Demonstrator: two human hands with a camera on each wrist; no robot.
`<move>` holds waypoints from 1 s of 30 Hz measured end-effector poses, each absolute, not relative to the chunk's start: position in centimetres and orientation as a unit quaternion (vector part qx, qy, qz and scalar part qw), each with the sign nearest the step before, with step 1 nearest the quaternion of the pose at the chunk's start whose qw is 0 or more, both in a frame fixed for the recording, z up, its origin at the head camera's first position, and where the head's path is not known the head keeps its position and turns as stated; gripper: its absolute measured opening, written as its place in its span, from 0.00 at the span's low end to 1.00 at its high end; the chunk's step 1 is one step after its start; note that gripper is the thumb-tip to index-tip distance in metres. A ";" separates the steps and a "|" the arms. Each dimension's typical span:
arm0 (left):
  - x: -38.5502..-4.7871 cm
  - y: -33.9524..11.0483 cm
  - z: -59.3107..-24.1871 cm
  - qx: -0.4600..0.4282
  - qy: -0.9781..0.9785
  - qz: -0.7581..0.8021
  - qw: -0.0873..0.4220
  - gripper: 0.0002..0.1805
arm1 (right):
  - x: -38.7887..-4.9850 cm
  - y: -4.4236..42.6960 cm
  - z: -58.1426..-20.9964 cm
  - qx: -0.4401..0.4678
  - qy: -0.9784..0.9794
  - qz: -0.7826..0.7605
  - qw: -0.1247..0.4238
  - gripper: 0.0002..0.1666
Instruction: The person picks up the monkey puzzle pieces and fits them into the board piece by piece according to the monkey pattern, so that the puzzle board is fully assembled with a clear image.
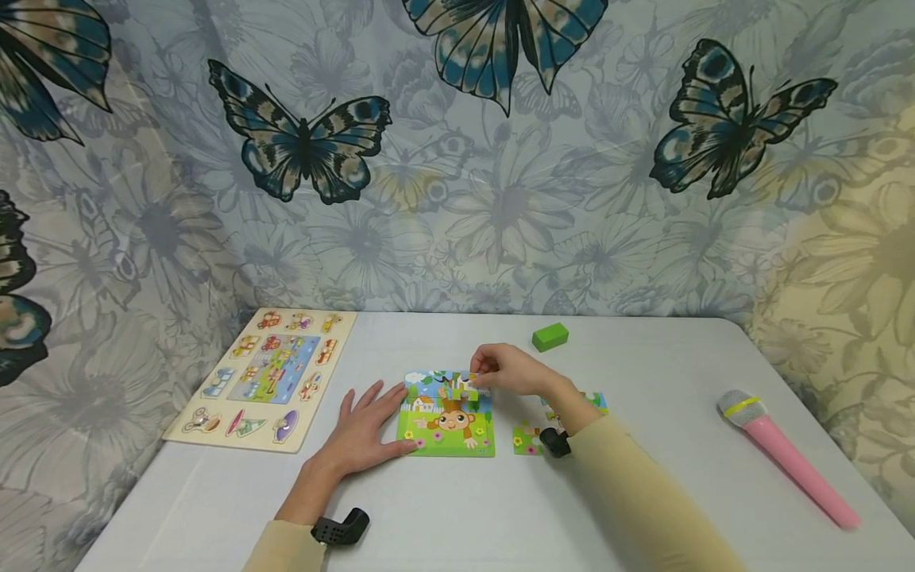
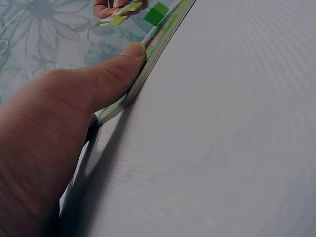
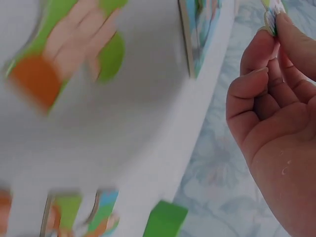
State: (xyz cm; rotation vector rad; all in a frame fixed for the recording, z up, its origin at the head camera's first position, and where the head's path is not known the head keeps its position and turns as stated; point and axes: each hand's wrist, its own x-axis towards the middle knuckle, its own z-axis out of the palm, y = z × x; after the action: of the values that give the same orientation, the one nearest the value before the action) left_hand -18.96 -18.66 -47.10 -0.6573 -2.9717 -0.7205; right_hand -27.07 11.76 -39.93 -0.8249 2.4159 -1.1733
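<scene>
A square puzzle board [image 1: 429, 446] with a monkey picture lies flat near the middle of the table. My left hand [image 1: 366, 435] rests at its left side with fingers spread; the thumb [image 2: 121, 66] touches the board's near edge. Over the upper right part of the board, my right hand [image 1: 516, 370] pinches a small puzzle piece [image 3: 270, 14] between thumb and forefinger. That puzzle piece [image 2: 119, 18] appears raised above the board, its other fingers curled behind. Loose puzzle pieces [image 1: 527, 439] lie right of the board, partly hidden under the right forearm.
A green block [image 1: 550, 337] sits behind the right hand. A wooden picture board [image 1: 186, 435] with several small shapes lies at the left. A pink toy microphone [image 1: 797, 469] rests at the right. Behind the table hangs a butterfly-patterned cloth [image 1: 500, 199].
</scene>
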 end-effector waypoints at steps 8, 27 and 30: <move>-19.0 -18.6 -47.0 -0.209 -0.951 -0.227 0.004 0.52 | -27.2 9.2 -40.0 -0.290 0.853 -0.397 0.173 0.06; -19.0 -18.7 -47.2 -0.214 -0.950 -0.228 0.017 0.52 | -27.0 5.2 -41.0 -0.283 0.865 -0.367 0.194 0.06; -19.0 -18.7 -47.2 -0.215 -0.949 -0.231 0.018 0.52 | -26.9 4.7 -41.1 -0.281 0.870 -0.355 0.194 0.06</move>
State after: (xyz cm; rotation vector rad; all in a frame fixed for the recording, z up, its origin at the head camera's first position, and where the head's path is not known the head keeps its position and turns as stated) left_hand -18.97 -18.72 -47.22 -0.6682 -2.9464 -0.7178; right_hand -26.86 4.70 -41.12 -0.7890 2.4407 -0.9967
